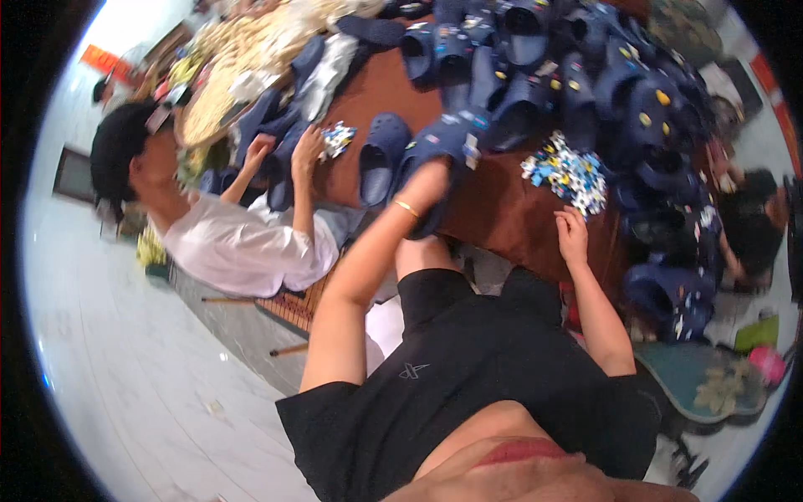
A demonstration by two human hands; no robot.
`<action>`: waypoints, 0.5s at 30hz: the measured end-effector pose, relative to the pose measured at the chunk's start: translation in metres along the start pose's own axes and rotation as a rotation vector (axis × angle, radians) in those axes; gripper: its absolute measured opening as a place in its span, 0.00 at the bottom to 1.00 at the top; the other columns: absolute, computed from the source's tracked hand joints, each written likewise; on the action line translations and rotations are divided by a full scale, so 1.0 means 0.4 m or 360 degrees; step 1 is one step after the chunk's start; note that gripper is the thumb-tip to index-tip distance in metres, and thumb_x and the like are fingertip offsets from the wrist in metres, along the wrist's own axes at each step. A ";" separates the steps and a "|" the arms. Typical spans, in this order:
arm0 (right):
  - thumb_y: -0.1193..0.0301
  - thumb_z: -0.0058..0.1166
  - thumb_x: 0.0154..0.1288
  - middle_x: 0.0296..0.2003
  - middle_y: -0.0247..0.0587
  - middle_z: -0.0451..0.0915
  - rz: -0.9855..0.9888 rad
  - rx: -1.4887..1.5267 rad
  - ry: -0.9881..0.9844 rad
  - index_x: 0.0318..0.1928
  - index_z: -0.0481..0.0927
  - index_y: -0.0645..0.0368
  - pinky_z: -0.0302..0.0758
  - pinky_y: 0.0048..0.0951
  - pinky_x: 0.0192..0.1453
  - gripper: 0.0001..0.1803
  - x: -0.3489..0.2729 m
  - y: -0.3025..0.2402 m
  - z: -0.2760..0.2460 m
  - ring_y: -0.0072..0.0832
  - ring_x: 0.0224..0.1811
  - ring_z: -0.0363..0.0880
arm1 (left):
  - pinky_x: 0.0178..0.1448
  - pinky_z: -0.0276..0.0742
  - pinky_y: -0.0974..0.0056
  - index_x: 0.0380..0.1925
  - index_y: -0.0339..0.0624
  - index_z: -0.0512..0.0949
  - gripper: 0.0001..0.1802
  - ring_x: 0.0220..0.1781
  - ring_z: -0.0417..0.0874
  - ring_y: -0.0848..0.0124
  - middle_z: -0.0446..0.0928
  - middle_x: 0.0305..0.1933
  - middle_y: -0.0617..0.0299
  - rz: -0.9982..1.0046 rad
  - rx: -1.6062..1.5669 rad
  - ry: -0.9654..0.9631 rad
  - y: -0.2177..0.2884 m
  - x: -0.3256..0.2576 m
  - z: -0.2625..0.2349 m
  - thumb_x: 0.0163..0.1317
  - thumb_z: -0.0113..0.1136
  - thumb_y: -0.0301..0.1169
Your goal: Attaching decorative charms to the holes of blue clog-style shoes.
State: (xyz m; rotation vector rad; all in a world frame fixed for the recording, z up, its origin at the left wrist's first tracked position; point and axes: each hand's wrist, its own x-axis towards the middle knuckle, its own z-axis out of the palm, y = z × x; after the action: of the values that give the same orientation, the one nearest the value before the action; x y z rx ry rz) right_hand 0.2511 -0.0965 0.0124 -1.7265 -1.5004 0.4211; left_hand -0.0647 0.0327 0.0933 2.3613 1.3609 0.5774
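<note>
My left hand [428, 186] is pushed into a navy clog [447, 138], which sits over it above the table's near edge. The fingers are hidden inside the shoe, and small charms show on its upper. A second navy clog [384, 159] stands upright just left of it. My right hand [572, 237] is at the near side of a pile of small white, blue and yellow charms [573, 176]. Its fingertips are drawn together in a pinch; whatever may be between them is too small to make out.
Many navy clogs [523, 109] crowd the far and right parts of the brown table [368, 88]. At left a co-worker [242, 243] in a white top handles clogs beside a smaller charm pile [338, 140]. A green stool [694, 381] stands at lower right.
</note>
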 end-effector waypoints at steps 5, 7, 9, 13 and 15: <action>0.68 0.47 0.60 0.46 0.45 0.72 0.0117 -0.0007 0.0163 0.38 0.78 0.59 0.68 0.32 0.49 0.10 -0.009 0.062 -0.049 0.38 0.47 0.72 | 0.60 0.61 0.56 0.50 0.34 0.68 0.21 0.55 0.67 0.47 0.68 0.51 0.38 -0.0204 0.0022 -0.0050 -0.074 0.148 -0.170 0.54 0.43 0.26; 0.68 0.48 0.60 0.44 0.45 0.73 0.0172 0.0098 0.0218 0.38 0.78 0.60 0.69 0.32 0.48 0.10 0.016 0.079 -0.052 0.37 0.45 0.72 | 0.54 0.66 0.57 0.43 0.35 0.74 0.18 0.51 0.72 0.49 0.73 0.45 0.39 -0.0347 -0.0109 -0.0107 -0.188 0.158 -0.167 0.54 0.49 0.32; 0.68 0.49 0.60 0.37 0.42 0.75 0.0217 0.0191 0.0315 0.39 0.78 0.60 0.70 0.30 0.43 0.11 0.061 0.089 -0.061 0.35 0.39 0.74 | 0.55 0.66 0.60 0.43 0.34 0.75 0.19 0.51 0.74 0.54 0.75 0.45 0.43 -0.0558 -0.0128 -0.0335 -0.293 0.146 -0.150 0.54 0.52 0.36; 0.69 0.49 0.60 0.35 0.38 0.76 0.0520 0.0545 0.0575 0.45 0.74 0.63 0.71 0.22 0.30 0.14 0.199 0.174 -0.136 0.22 0.30 0.75 | 0.55 0.66 0.62 0.46 0.32 0.73 0.19 0.51 0.73 0.60 0.75 0.47 0.50 -0.0271 -0.0296 -0.0218 -0.195 0.128 -0.136 0.52 0.47 0.26; 0.69 0.50 0.59 0.35 0.37 0.76 0.0724 0.1008 0.0730 0.50 0.71 0.62 0.73 0.21 0.29 0.19 0.308 0.095 -0.146 0.22 0.28 0.75 | 0.51 0.68 0.62 0.42 0.31 0.74 0.19 0.45 0.75 0.61 0.77 0.43 0.53 -0.0596 -0.0599 -0.0168 -0.297 0.092 -0.148 0.49 0.44 0.23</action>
State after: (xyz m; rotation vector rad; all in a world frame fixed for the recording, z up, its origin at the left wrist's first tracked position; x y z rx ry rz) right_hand 0.3473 -0.0002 0.0510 -1.4900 -0.5524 0.6040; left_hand -0.1649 0.1273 0.0918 1.7619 1.4506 0.5338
